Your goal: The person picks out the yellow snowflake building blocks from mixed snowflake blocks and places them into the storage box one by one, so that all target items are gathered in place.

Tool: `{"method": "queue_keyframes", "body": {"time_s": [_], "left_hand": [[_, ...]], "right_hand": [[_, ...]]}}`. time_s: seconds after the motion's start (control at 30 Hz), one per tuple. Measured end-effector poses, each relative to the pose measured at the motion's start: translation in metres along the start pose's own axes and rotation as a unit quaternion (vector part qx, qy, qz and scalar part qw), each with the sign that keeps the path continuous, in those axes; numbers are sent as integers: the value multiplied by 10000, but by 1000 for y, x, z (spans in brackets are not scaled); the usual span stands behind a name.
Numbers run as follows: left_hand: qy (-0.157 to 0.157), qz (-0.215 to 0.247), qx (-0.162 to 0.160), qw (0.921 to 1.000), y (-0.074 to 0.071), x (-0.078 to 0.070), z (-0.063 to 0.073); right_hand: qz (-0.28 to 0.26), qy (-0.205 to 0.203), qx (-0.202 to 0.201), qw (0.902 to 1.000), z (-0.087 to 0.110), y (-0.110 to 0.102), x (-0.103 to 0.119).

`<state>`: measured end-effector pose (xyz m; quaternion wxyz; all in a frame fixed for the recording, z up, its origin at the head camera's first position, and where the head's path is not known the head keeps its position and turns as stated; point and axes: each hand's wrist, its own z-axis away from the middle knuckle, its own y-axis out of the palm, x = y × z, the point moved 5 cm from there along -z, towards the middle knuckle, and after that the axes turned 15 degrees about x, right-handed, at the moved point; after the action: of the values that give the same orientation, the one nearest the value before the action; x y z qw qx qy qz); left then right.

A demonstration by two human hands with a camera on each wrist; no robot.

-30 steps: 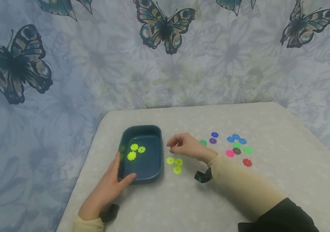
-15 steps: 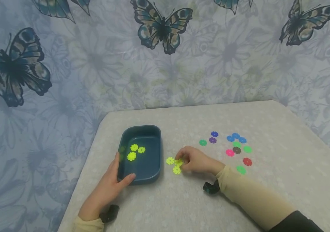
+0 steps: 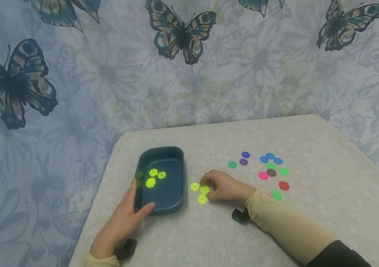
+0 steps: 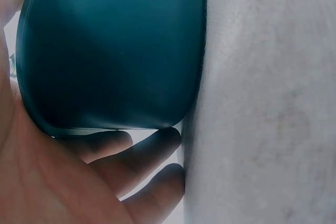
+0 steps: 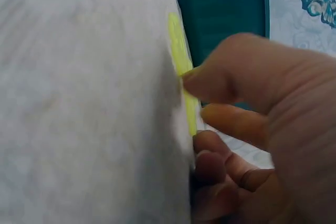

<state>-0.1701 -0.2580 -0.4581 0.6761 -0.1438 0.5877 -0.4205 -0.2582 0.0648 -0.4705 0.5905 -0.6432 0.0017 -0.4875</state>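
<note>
My left hand (image 3: 122, 218) grips the blue-green plastic tray (image 3: 180, 185) at its near left corner, thumb over the near rim and fingers along the outside wall. Inside the tray lie several yellow notched building discs (image 3: 153, 172). Just right of the tray, three more yellow discs (image 3: 195, 187) lie close together on the table. My right hand (image 3: 227, 187) is down at this group, its index finger and thumb pinching a yellow disc (image 3: 205, 190) at its edges. In the right wrist view the thumb touches a yellow disc (image 5: 178, 45) seen edge-on.
Further right lie loose discs: purple (image 3: 243, 162), blue (image 3: 269, 156), green (image 3: 284, 171), pink (image 3: 263, 176), brown (image 3: 271, 172) and red (image 3: 284, 185). My right sleeve (image 3: 276, 211) partly covers another reddish one. A butterfly-patterned wall covering (image 3: 182, 85) stands behind the pale table (image 3: 209, 141).
My right hand has moved from beside the tray's right rim down and right to the yellow discs, then stayed there. The left hand keeps its hold on the tray.
</note>
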Motion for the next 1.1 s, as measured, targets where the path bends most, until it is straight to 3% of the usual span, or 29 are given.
{"method": "queue_keyframes", "body": {"time_s": [0.17, 0.43, 1.1], "left_hand": [[23, 46, -29, 10000, 2, 1, 2], [-7, 45, -50, 10000, 5, 1, 1], [-136, 98, 11, 9999, 1, -2, 2]], "right_hand": [[350, 52, -31, 9994, -2, 3, 0], [288, 544, -169, 9980, 3, 0, 1], [878, 343, 65, 9955, 11, -4, 8]]}}
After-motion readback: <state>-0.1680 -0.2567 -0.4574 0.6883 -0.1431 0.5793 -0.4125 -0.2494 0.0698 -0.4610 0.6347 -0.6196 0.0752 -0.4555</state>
